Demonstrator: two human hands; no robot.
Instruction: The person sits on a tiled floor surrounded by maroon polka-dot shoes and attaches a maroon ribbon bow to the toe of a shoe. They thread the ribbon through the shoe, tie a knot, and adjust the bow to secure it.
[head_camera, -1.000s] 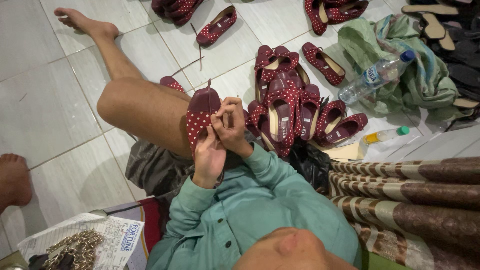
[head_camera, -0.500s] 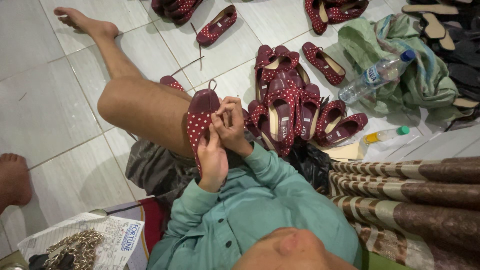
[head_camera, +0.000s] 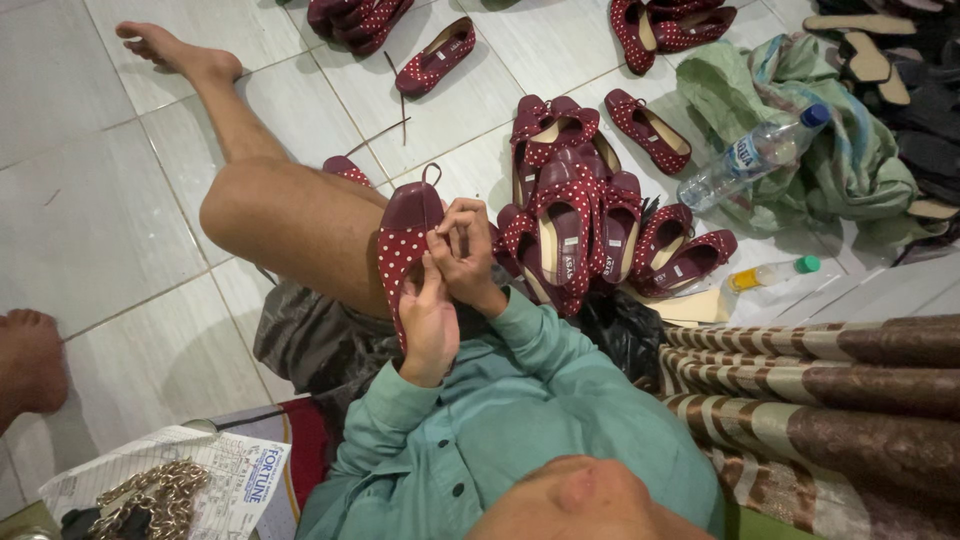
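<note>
Both hands, left hand (head_camera: 428, 325) and right hand (head_camera: 466, 255), pinch that dotted red shoe (head_camera: 402, 245) propped on the knee (head_camera: 240, 205), so it might easily slip off.

Left hand (head_camera: 428, 325) and right hand (head_camera: 465, 250) together, fingers pinched.

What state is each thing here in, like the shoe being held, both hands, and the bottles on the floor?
Polka-dot shoe: held, resting against the knee.
Left hand: gripping the shoe's edge.
Right hand: fingertips pinching at the shoe's rim.
Shoe pile: heaped on the tiles, untouched.
Water bottle: capped, lying on green cloth.
Small yellow bottle: capped, lying flat.
Metal chain: heaped on paper.
</note>
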